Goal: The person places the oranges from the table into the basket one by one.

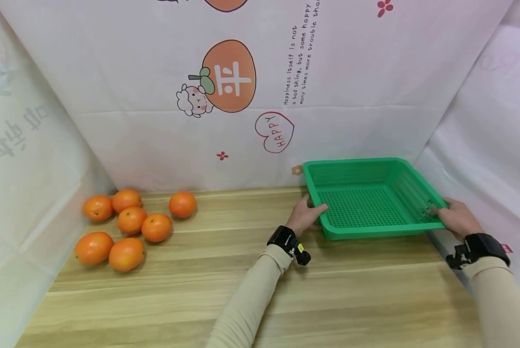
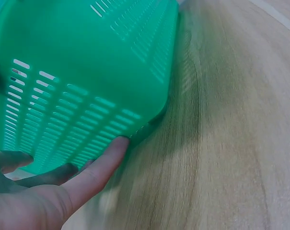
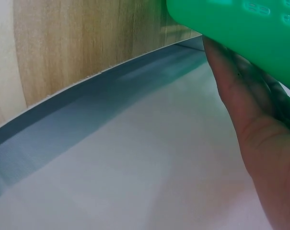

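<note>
A green plastic basket with slotted walls stands at the back right of the table, nothing inside it. My left hand grips its left side, the thumb over the rim and the other fingers outside. In the left wrist view, those fingers lie along the slotted outer wall, low near the table. On the opposite side my right hand holds the rim, its thumb hooked inside. The right wrist view shows the right fingers under and against the basket's outer wall.
Several oranges lie grouped at the table's left, one orange a little apart. A printed white cloth hangs behind the wooden table. White cloth borders the right side, close by the basket and right hand.
</note>
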`<state>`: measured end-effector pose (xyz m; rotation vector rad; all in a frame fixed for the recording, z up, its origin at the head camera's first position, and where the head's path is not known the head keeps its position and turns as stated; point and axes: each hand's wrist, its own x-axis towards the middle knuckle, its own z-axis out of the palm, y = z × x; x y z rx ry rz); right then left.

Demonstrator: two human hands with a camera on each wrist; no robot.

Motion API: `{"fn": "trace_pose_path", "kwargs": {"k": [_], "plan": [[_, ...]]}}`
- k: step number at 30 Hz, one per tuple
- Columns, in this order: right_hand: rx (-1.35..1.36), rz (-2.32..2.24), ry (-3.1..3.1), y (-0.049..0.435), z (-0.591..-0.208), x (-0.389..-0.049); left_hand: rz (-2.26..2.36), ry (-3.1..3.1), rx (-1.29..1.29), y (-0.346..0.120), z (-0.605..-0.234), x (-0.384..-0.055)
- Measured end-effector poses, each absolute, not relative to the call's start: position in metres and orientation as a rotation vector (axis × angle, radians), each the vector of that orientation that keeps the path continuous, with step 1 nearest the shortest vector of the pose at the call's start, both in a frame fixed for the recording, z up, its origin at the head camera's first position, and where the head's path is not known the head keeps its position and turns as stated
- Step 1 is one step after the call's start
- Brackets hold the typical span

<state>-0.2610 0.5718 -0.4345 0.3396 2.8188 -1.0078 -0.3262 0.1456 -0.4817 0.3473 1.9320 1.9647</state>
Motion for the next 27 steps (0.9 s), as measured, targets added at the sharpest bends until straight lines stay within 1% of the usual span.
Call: {"fn": "trace_pose_path", "kwargs": {"k": [13, 27], "plan": [[0.364, -0.958, 2.916, 0.565, -0.434, -0.257, 1.950, 1.978, 0.328, 0.143, -0.480, -0.322], [0.336, -0.955, 2.970, 0.552, -0.431, -0.253, 1.934, 1.965, 0.404, 0.129, -0.480, -0.324]]}}
